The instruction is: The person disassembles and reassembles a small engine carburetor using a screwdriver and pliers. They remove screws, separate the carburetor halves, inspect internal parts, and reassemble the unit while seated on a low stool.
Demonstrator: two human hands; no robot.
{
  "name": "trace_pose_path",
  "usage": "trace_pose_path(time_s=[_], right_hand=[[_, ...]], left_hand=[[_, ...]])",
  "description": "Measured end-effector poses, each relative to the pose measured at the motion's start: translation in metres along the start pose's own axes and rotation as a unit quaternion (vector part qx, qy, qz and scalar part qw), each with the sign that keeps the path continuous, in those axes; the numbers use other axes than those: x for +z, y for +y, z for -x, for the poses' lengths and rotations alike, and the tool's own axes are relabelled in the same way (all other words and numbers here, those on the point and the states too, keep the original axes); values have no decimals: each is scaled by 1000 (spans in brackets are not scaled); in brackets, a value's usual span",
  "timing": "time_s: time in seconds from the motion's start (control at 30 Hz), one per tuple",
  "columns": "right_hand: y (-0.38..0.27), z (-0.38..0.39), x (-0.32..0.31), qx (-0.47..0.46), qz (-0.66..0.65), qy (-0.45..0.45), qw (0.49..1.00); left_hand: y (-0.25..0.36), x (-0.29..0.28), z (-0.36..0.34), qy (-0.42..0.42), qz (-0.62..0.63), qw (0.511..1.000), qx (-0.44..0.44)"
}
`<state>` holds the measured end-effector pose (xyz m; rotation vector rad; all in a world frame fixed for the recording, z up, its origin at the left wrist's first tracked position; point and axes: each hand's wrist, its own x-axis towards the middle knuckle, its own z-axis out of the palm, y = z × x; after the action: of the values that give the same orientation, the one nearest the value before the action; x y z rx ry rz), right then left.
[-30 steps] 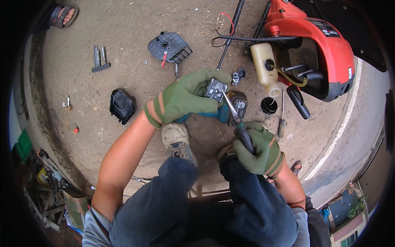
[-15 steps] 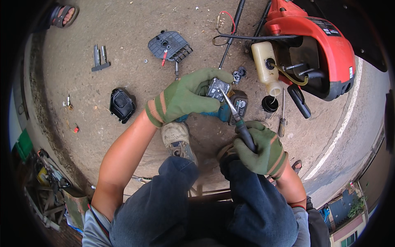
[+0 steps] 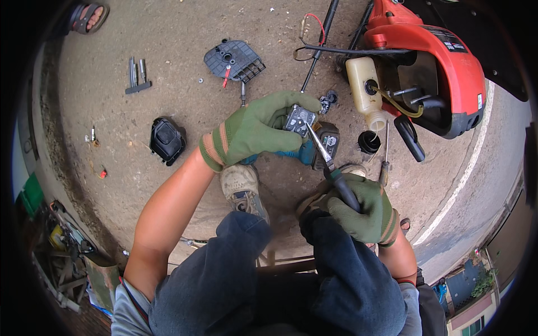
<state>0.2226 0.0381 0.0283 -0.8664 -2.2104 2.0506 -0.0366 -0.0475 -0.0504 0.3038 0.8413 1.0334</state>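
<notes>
In a green knitted glove, my left hand (image 3: 259,127) grips a small square metal carburetor (image 3: 300,120) between thumb and fingers, its recessed face turned up. My right hand (image 3: 367,208), gloved alike, is closed around the dark handles of a pair of needle-nose pliers (image 3: 339,182). The slim metal jaws of the pliers point up and left, their tips at the carburetor's lower right edge. Whether the tips touch it or grip anything, I cannot tell. Under my left hand lies a blue cordless tool with a dark battery pack (image 3: 328,143), partly hidden by the hand and the pliers.
At the right lies a red engine housing (image 3: 451,73) beside a yellowed plastic fuel tank (image 3: 365,87), a black cap (image 3: 369,141) and a screwdriver (image 3: 385,165). Black covers (image 3: 167,141) and hex sockets (image 3: 134,78) lie left. Another person's sandaled foot (image 3: 89,18) stands far left.
My right hand has shifted down and right with the pliers. Their tips have slid from the carburetor's face toward its edge. My left hand has barely moved, still holding the carburetor.
</notes>
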Motion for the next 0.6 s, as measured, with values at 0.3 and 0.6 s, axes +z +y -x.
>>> trace_pose_path(time_s=[0.3, 0.6], right_hand=[[-8, 6, -6, 202, -197, -16, 959], [79, 42, 12, 339, -357, 144, 858]], left_hand=[[-4, -4, -1, -2, -1, 1000, 10], [-1, -9, 3, 32, -6, 999, -9]])
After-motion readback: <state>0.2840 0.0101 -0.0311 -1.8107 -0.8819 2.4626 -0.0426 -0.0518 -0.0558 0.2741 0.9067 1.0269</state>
